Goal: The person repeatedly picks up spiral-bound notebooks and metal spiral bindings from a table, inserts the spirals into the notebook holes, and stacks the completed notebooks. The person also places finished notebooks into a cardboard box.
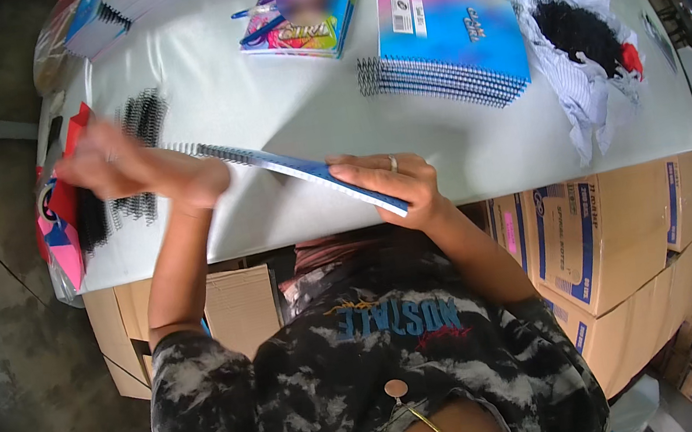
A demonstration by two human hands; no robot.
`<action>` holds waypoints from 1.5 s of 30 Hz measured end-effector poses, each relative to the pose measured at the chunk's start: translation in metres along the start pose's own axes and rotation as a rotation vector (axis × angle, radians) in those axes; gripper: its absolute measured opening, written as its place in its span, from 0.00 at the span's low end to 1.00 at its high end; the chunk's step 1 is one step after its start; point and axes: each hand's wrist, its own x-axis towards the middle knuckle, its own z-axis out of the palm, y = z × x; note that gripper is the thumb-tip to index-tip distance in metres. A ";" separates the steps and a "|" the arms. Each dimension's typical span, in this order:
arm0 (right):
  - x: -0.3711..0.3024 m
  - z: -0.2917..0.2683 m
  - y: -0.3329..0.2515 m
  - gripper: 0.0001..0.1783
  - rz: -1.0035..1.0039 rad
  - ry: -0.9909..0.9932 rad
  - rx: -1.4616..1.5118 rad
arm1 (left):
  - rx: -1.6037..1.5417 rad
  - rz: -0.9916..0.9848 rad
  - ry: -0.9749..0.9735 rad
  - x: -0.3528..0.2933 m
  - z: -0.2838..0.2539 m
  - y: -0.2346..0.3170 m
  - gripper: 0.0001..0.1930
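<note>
My right hand (399, 182) grips a thin notebook (313, 172) near its near right end, thumb on one face. The notebook is held on edge, a row of punched holes along its upper side. From its far left end a black spiral coil (204, 150) runs out toward my left hand (149, 168). That hand is blurred by motion, its fingers stretched out to the left. Whether it touches the coil I cannot tell. Behind and below it lie loose black spiral coils (142, 121) on the white table (260, 109).
A stack of pink-and-blue spiral notebooks (449, 38) lies at the right, beside a black tangle (577, 33) on crumpled paper. Colourful notebooks (317, 12) with pens stand at the back. A red-and-pink package (59, 221) lines the left edge. Cardboard boxes (605, 233) are stacked below.
</note>
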 end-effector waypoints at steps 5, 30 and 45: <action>-0.002 0.002 0.006 0.15 0.016 0.070 0.032 | -0.295 0.166 -0.491 -0.050 -0.019 0.041 0.51; 0.007 0.014 0.002 0.18 -0.031 0.027 -0.016 | -0.117 0.107 -0.027 0.032 0.019 0.033 0.57; 0.001 0.018 0.011 0.24 0.106 0.113 -0.027 | -0.428 0.418 -0.459 -0.038 -0.011 0.080 0.50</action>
